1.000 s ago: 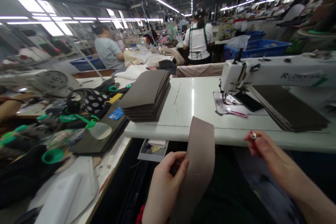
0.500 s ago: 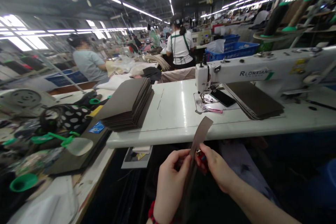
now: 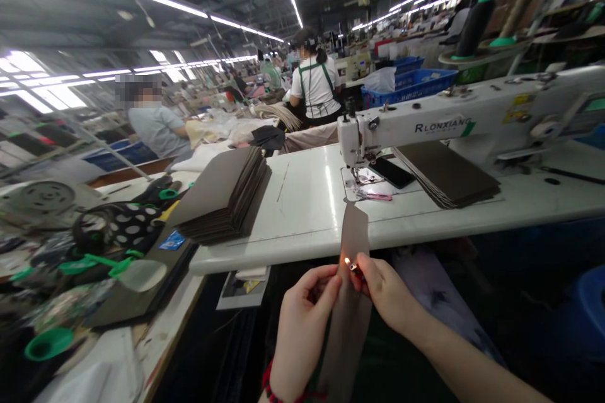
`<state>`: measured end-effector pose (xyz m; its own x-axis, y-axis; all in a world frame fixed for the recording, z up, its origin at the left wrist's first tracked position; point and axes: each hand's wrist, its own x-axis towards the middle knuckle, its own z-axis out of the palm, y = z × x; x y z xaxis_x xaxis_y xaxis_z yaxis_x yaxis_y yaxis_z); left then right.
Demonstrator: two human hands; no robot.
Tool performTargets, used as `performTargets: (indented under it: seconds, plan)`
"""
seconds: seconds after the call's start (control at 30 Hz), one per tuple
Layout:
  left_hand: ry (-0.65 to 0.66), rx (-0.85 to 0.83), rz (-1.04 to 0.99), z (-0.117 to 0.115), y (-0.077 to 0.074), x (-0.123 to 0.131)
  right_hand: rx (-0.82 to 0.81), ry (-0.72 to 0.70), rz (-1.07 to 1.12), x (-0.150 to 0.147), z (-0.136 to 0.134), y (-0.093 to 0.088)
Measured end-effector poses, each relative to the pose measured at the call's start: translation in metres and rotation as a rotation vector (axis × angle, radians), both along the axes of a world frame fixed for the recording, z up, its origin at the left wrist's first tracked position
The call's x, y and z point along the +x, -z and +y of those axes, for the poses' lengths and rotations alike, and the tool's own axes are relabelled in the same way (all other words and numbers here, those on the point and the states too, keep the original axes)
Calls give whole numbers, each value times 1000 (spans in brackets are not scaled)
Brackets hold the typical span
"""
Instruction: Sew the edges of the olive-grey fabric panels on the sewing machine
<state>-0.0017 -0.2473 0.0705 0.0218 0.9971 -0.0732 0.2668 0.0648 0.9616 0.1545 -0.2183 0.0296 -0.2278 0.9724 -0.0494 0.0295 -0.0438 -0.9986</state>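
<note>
My left hand (image 3: 302, 321) pinches the left edge of a long grey-brown material strip (image 3: 352, 302) that stands upright below the table's front edge. My right hand (image 3: 385, 293) is closed round a small red lighter (image 3: 355, 271). Its flame burns against the strip right beside my left thumb. Both hands sit close together below the white sewing table (image 3: 307, 214).
A stack of grey-brown pieces (image 3: 222, 195) lies left on the table; another stack (image 3: 449, 173) sits under the white sewing machine (image 3: 454, 126). Pink snips (image 3: 375, 196) lie by the needle. Cluttered bench (image 3: 94, 245) at left. Other workers sit behind.
The lighter now shows a flame at the strip. The strip has turned to face me more flatly. A second ago my right hand was far to the right, apart from the strip.
</note>
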Motion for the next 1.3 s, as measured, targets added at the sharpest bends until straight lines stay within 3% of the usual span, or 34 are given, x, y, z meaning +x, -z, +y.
performTargets:
  seconds: [0.37,1.1,1.3]
  plan:
    - [12,-12,-21,3,-4,1,89,19,-250,5,3,-9]
    - [29,-21,13,0,-8,-4,73,-4,-218,2,3,-12]
    - [9,-42,-12,-1,-11,-7,95,-49,-82,9,1,-19]
